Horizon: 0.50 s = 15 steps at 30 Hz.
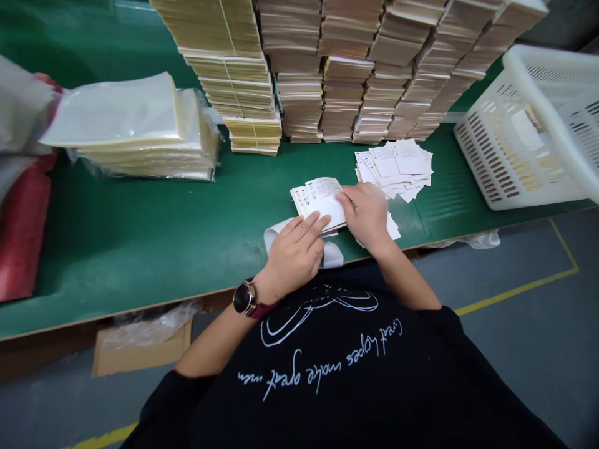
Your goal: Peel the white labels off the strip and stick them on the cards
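Observation:
My left hand (294, 249) lies across the near edge of a small folded white leaflet (322, 198), its fingers pressing on the paper. My right hand (365, 215) grips the leaflet's right side from above. Under my left hand curves a white strip (333, 255), probably paper or film, partly hidden by that hand. Just beyond my right hand, a loose pile of printed white sheets (395, 165) lies on the green workbench (140, 237). A few more sheets (392, 227) stick out beside my right wrist.
Tall bundled stacks of cream paper goods (346, 75) line the back of the bench. A plastic-wrapped pack (135, 128) lies at the left, with red and white bags (21, 218) beyond it. A white slotted plastic basket (528, 131) stands at the right.

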Each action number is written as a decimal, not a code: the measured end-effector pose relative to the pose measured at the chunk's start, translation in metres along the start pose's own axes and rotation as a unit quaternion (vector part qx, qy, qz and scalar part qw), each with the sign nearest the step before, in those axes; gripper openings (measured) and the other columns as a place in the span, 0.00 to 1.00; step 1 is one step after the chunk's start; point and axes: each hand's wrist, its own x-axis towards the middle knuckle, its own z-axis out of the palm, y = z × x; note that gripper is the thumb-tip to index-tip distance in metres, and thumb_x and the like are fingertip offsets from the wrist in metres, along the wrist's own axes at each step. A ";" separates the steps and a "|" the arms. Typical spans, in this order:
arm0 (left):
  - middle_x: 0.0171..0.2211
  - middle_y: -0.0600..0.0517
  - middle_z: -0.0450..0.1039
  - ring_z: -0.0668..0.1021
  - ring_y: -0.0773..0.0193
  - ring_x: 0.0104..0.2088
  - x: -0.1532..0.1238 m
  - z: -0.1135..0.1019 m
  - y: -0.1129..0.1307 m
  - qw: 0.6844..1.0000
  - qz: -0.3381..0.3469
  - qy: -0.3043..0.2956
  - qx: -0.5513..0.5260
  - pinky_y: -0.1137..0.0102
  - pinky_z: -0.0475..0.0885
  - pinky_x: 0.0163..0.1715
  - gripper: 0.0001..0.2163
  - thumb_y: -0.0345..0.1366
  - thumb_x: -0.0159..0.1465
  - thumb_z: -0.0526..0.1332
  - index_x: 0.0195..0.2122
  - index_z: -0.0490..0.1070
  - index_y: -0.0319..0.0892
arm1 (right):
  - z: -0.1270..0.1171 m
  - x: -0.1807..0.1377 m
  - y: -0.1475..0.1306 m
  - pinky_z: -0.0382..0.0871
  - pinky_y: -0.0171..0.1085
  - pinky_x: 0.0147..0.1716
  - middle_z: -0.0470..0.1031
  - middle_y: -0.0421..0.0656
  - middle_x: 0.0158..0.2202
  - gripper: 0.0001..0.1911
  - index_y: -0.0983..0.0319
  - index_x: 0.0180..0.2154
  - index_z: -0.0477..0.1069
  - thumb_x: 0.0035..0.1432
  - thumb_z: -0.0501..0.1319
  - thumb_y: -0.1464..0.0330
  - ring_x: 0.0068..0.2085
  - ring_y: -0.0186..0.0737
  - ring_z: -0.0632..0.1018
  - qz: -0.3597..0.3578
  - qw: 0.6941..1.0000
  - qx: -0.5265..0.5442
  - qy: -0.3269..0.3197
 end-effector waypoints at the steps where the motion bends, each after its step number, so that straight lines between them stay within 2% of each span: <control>1: 0.57 0.42 0.71 0.72 0.50 0.58 0.000 0.000 -0.001 1.000 0.002 0.008 -0.001 0.53 0.71 0.53 0.04 0.28 0.61 0.57 0.30 0.70 0.38 | -0.004 -0.003 0.004 0.62 0.41 0.39 0.74 0.44 0.31 0.15 0.60 0.34 0.74 0.65 0.51 0.62 0.36 0.41 0.71 0.010 1.000 0.014 0.011; 3: 0.53 0.43 0.74 0.74 0.51 0.55 -0.001 -0.003 -0.003 0.999 0.002 0.034 -0.010 0.53 0.72 0.52 0.04 0.29 0.61 0.57 0.29 0.69 0.39 | -0.018 -0.011 0.014 0.64 0.40 0.36 0.73 0.43 0.29 0.16 0.60 0.33 0.74 0.65 0.51 0.61 0.33 0.40 0.71 0.047 0.998 0.041 0.005; 5: 0.45 0.45 0.78 0.77 0.53 0.49 -0.001 -0.008 -0.003 0.997 -0.016 0.066 -0.029 0.55 0.72 0.48 0.05 0.29 0.61 0.57 0.27 0.67 0.40 | -0.034 -0.020 0.025 0.65 0.42 0.36 0.73 0.43 0.28 0.14 0.60 0.36 0.75 0.63 0.54 0.60 0.34 0.41 0.72 0.077 0.997 0.000 -0.006; 6: 0.41 0.46 0.78 0.77 0.55 0.45 0.000 -0.011 -0.003 0.995 -0.034 0.082 -0.040 0.56 0.72 0.45 0.06 0.30 0.61 0.56 0.27 0.66 0.41 | -0.041 -0.025 0.028 0.65 0.44 0.39 0.75 0.43 0.30 0.13 0.61 0.39 0.75 0.61 0.57 0.60 0.36 0.44 0.73 0.081 0.996 -0.041 0.002; 8: 0.33 0.48 0.77 0.76 0.59 0.38 0.001 -0.016 0.002 0.990 -0.075 0.102 -0.061 0.60 0.71 0.40 0.08 0.30 0.63 0.54 0.26 0.66 0.41 | -0.050 -0.038 0.027 0.65 0.51 0.46 0.77 0.46 0.36 0.20 0.60 0.49 0.72 0.57 0.63 0.60 0.43 0.50 0.74 0.062 0.995 -0.072 0.029; 9: 0.31 0.49 0.76 0.76 0.60 0.36 0.003 -0.018 0.005 0.987 -0.094 0.106 -0.071 0.62 0.71 0.37 0.09 0.30 0.63 0.53 0.26 0.66 0.41 | -0.052 -0.045 0.023 0.65 0.53 0.48 0.78 0.46 0.39 0.24 0.59 0.54 0.69 0.56 0.64 0.60 0.45 0.51 0.74 0.041 0.998 -0.040 0.033; 11: 0.28 0.50 0.74 0.74 0.63 0.33 0.005 -0.021 0.013 0.983 -0.119 0.105 -0.090 0.65 0.69 0.34 0.11 0.30 0.65 0.52 0.26 0.66 0.41 | -0.049 -0.060 0.008 0.67 0.51 0.50 0.78 0.44 0.41 0.27 0.56 0.58 0.65 0.57 0.64 0.63 0.46 0.47 0.75 -0.025 0.994 0.107 0.002; 12: 0.27 0.51 0.73 0.74 0.63 0.32 0.007 -0.022 0.017 0.982 -0.128 0.098 -0.098 0.66 0.69 0.33 0.12 0.30 0.65 0.51 0.24 0.66 0.41 | -0.046 -0.066 -0.001 0.69 0.49 0.48 0.78 0.43 0.41 0.25 0.54 0.57 0.65 0.58 0.64 0.66 0.45 0.44 0.76 -0.060 0.979 0.192 -0.029; 13: 0.25 0.51 0.72 0.73 0.64 0.30 0.008 -0.023 0.021 0.982 -0.135 0.087 -0.103 0.67 0.68 0.32 0.14 0.31 0.66 0.51 0.23 0.65 0.41 | -0.042 -0.071 -0.008 0.71 0.46 0.46 0.78 0.42 0.40 0.20 0.54 0.53 0.68 0.59 0.63 0.68 0.43 0.42 0.77 -0.093 0.962 0.253 -0.034; 15: 0.23 0.52 0.70 0.72 0.65 0.27 0.010 -0.029 0.026 0.983 -0.146 0.052 -0.100 0.68 0.67 0.29 0.15 0.31 0.67 0.50 0.22 0.66 0.41 | -0.037 -0.077 -0.020 0.72 0.44 0.41 0.77 0.42 0.36 0.13 0.56 0.46 0.73 0.59 0.62 0.73 0.41 0.40 0.77 -0.127 0.937 0.324 -0.010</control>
